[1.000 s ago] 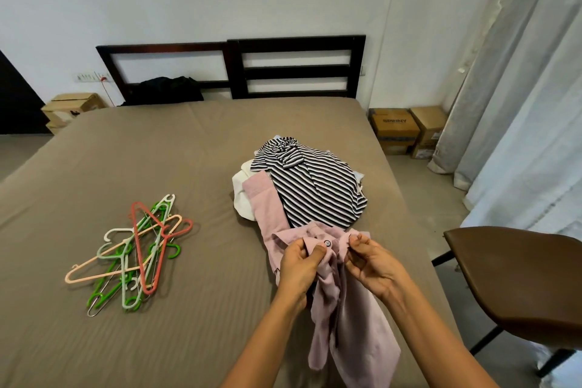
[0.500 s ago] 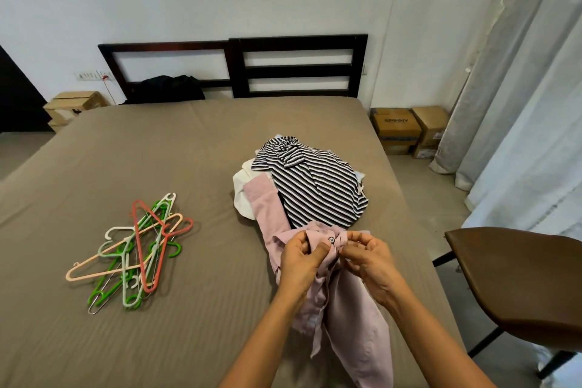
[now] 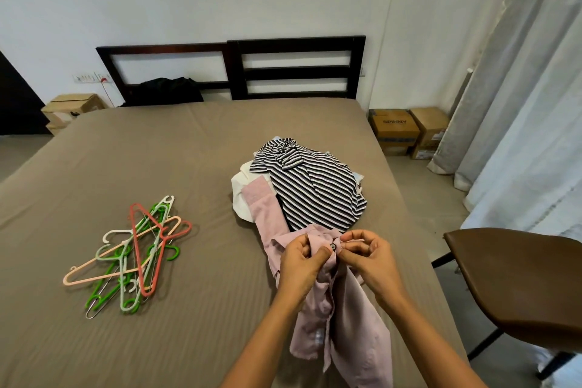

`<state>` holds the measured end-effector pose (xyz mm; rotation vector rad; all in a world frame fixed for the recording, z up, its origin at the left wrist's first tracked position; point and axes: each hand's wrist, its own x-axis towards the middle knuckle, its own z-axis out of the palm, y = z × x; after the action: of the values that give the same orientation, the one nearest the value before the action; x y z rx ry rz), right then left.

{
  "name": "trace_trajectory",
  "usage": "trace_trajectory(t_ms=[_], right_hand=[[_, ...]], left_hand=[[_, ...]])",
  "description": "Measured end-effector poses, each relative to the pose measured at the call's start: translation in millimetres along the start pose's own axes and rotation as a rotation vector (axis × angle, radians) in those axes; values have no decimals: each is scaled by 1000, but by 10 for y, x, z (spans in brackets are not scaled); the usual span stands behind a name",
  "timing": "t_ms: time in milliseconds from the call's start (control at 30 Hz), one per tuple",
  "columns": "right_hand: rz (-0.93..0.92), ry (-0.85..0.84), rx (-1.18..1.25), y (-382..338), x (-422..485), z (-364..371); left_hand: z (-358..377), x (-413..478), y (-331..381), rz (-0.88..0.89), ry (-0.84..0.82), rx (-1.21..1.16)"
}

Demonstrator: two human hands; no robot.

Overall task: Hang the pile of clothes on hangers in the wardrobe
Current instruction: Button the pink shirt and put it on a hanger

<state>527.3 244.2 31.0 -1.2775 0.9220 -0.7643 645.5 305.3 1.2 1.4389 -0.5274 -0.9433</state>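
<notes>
Both hands meet at the collar of a pink shirt [image 3: 356, 324] near the foot of the bed [image 3: 157, 167]. The left hand [image 3: 302, 264] grips a fold of the shirt just beside a dark button [image 3: 333, 246], and the right hand [image 3: 368, 258] pinches the fabric edge on the other side of it, fingers curled. The shirt's body trails toward the camera, and one sleeve reaches back into the pile of clothes [image 3: 302, 195], where a striped top [image 3: 315, 192] lies over a white garment [image 3: 241, 192]. A heap of coloured hangers [image 3: 138, 255] lies well apart on the left of the bed. A brown chair [image 3: 519, 277] stands at the right
</notes>
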Motion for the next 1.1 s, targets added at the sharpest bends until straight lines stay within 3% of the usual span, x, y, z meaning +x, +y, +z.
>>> trace_trajectory(t_ms=[533, 867, 1100], right_hand=[[-119, 46, -8, 108, -10, 27], [-2, 14, 117, 38, -23, -2], [-56, 41, -174, 187, -47, 19]], left_hand=[[-20, 28, -3, 70, 39, 143], [-84, 46, 5, 92, -15, 239], [-125, 85, -21, 74, 6, 301]])
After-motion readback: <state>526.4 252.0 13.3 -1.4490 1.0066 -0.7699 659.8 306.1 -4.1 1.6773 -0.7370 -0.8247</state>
